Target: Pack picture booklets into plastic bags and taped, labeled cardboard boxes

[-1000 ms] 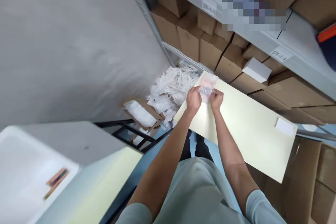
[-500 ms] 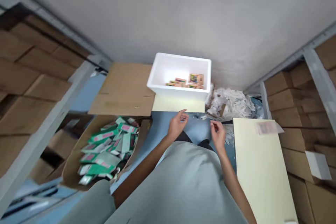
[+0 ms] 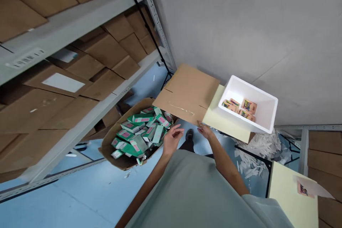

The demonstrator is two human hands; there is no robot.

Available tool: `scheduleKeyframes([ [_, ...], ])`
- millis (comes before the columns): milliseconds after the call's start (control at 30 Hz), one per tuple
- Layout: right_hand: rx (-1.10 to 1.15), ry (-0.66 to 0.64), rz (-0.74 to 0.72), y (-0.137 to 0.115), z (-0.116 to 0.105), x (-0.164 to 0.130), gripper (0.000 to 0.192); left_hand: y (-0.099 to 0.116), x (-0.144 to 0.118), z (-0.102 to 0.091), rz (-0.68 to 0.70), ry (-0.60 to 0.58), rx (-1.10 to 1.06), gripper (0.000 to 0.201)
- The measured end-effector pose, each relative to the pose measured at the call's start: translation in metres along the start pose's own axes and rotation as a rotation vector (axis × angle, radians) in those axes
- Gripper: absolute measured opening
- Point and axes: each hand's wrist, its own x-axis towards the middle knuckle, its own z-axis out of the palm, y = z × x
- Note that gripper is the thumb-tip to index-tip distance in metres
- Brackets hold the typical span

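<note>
My left hand [image 3: 171,139] is raised beside the right rim of a large cardboard box [image 3: 107,144]. Its fingers are loosely bent and apart, with nothing in them. Inside that box lie many small green and white cartons [image 3: 139,131] with pink labels. My right hand [image 3: 205,130] has its fingers stretched toward the near corner of a flat cardboard sheet [image 3: 189,91]; I cannot tell whether they touch it. It appears to hold nothing. Right of the sheet, a white foam box [image 3: 263,108] holds several small crayon boxes [image 3: 249,106] and stands on a pale yellow board [image 3: 227,123].
Shelves with brown cartons [image 3: 85,66] rise on the left, and more cartons [image 3: 324,149] stand at right. White paper scraps [image 3: 263,148] pile beneath the yellow board. A second pale table [image 3: 287,181] carries a clear bag [image 3: 307,188]. A grey wall [image 3: 253,25] closes the far side.
My view has turned left, so the foam box now sits further right and more of the left shelves shows. My right hand has come closer to the cardboard sheet. Both hands stay empty.
</note>
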Motion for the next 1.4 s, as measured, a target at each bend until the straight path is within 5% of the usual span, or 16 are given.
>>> scheduleKeyframes([
  [133,0.012,0.074,0.04,-0.018,0.027,-0.005,0.058,0.019,0.042,-0.049,-0.242,0.108,-0.197,0.042],
  [233,0.037,0.091,-0.028,-0.037,0.039,-0.027,0.066,0.03,0.069,-0.065,-0.432,0.14,-0.301,0.022],
  [300,0.063,0.107,-0.1,-0.054,0.049,-0.044,0.068,0.038,0.084,-0.067,-0.526,0.127,-0.365,0.008],
  [400,0.07,0.127,-0.254,-0.084,0.065,-0.069,0.066,0.053,0.103,-0.064,-0.585,0.093,-0.469,0.014],
  [633,0.026,0.178,-0.515,-0.133,0.071,-0.134,0.052,0.115,0.143,-0.041,-0.514,0.01,-0.557,0.027],
  [767,0.13,0.361,-0.521,-0.122,0.039,-0.171,0.053,0.155,0.162,0.019,-0.474,-0.222,-0.563,0.03],
  [900,0.248,0.558,-0.518,-0.092,-0.014,-0.204,0.053,0.186,0.148,0.127,-0.418,-0.562,-0.481,0.034],
  [1033,0.432,1.102,-0.524,-0.041,-0.1,-0.27,0.066,0.202,0.087,0.233,-0.383,-0.886,-0.315,0.039],
  [1133,0.538,1.553,-0.461,0.017,-0.162,-0.351,0.07,0.197,0.026,0.288,-0.326,-1.016,-0.168,0.036],
  [1200,0.582,1.731,-0.429,0.061,-0.192,-0.406,0.068,0.184,-0.015,0.314,-0.282,-1.086,-0.054,0.035],
  [1400,0.651,1.947,-0.346,0.175,-0.254,-0.51,0.064,0.123,-0.13,0.371,-0.233,-1.263,0.214,0.047],
])
